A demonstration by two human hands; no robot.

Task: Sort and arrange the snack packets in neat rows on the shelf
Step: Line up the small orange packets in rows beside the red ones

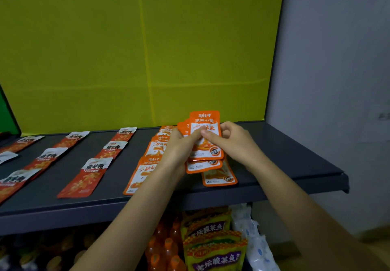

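Note:
Both hands hold a fanned stack of orange snack packets (205, 121) upright above the dark grey shelf (285, 156). My left hand (179, 146) grips the stack from the left, thumb across the front packet. My right hand (234, 142) pinches the front packet from the right. One orange packet (220, 175) lies flat under the stack. A row of orange packets (141, 175) runs back along the shelf just left of my left arm. Rows of red-and-white packets (88, 178) lie further left.
A yellow-green back panel (137, 49) stands behind the shelf. A grey wall (337, 59) lies to the right. Below the shelf edge are yellow-purple bags (215, 256), orange bottles (166, 247) and white-blue packs (255, 239).

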